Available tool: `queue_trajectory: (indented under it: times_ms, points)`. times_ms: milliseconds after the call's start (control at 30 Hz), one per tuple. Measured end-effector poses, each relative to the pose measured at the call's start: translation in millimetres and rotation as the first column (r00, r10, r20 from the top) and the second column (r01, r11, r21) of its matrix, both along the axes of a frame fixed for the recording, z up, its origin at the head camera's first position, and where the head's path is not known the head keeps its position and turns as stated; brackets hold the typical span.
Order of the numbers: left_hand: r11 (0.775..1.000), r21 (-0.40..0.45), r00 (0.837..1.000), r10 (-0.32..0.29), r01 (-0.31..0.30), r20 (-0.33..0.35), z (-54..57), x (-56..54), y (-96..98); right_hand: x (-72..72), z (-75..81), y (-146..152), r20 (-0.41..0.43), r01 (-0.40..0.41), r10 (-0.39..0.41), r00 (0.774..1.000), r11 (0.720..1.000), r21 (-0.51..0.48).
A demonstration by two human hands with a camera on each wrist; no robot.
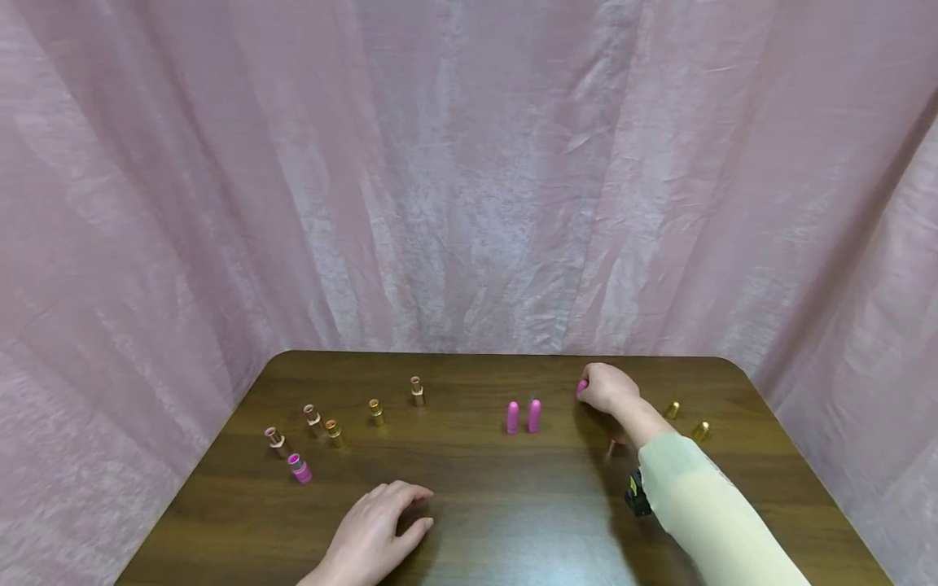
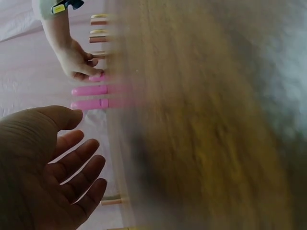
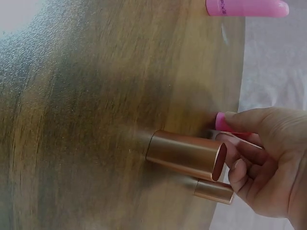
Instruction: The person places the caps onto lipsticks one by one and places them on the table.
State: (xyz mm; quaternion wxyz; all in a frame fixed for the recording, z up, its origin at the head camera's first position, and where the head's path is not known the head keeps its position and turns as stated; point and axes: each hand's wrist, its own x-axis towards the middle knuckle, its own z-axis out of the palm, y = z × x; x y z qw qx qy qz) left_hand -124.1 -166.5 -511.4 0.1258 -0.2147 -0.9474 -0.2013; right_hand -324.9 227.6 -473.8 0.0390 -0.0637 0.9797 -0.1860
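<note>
At the back right of the table, my right hand pinches a pink lipstick cap between thumb and fingertips; most of it is hidden by the hand. Two pink lipsticks with rounded tops stand upright to its left. In the right wrist view, a rose-gold cap stands close beside that hand, with a smaller one behind it. Over the near left part of the table hovers my left hand, fingers loosely bent and holding nothing. Several uncapped lipstick bases, including a pink one, are nearest to it.
Gold bases and rose-gold bases stand spread over the left half of the wooden table. Two gold caps are right of the right forearm. A pink curtain hangs behind the table.
</note>
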Motion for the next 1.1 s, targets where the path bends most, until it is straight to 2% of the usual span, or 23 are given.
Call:
queue_trajectory:
  times_ms: [167, 333, 467, 633, 767, 867, 1033, 1100]
  points:
    - [1.000, 0.005, 1.000, 0.020, -0.020, -0.023, 1.4, 0.2, -6.8, 1.0, 5.0, 0.1, -0.071, -0.029, 0.026, 0.997, 0.999, -0.035]
    - [0.998, 0.024, 0.998, 0.051, -0.052, 0.031, 4.4, 0.3, -12.4, 5.9, 14.7, 3.2, -0.113, -0.038, 0.021, 0.993, 0.989, -0.146]
    - [0.997, 0.040, 0.997, 0.067, -0.069, 0.046, 6.8, 0.7, -15.0, 14.8, 22.3, 5.8, -0.120, -0.017, -0.011, 0.993, 0.972, -0.234]
    - [0.996, 0.048, 0.997, 0.075, -0.075, 0.002, 7.8, 0.8, -18.1, 30.4, 27.4, 4.9, -0.144, -0.030, -0.019, 0.989, 0.944, -0.328]
    - [0.994, 0.064, 0.996, 0.093, -0.092, -0.009, 10.7, 1.5, -23.8, 46.5, 27.5, 0.3, -0.152, -0.052, -0.017, 0.988, 0.895, -0.443]
    - [0.989, 0.087, 0.993, 0.121, -0.119, -0.015, 15.3, 3.3, -29.6, 60.8, 26.9, -4.3, -0.134, -0.068, -0.006, 0.991, 0.837, -0.542]
    - [0.979, 0.112, 0.981, 0.179, -0.170, -0.076, 25.0, 6.8, -43.0, 86.3, 24.9, -11.0, -0.085, -0.082, 0.035, 0.996, 0.755, -0.651]
    - [0.973, 0.127, 0.974, 0.205, -0.192, -0.097, 29.7, 7.5, -49.2, 96.2, 22.9, -12.7, -0.064, -0.079, 0.048, 0.997, 0.734, -0.674]
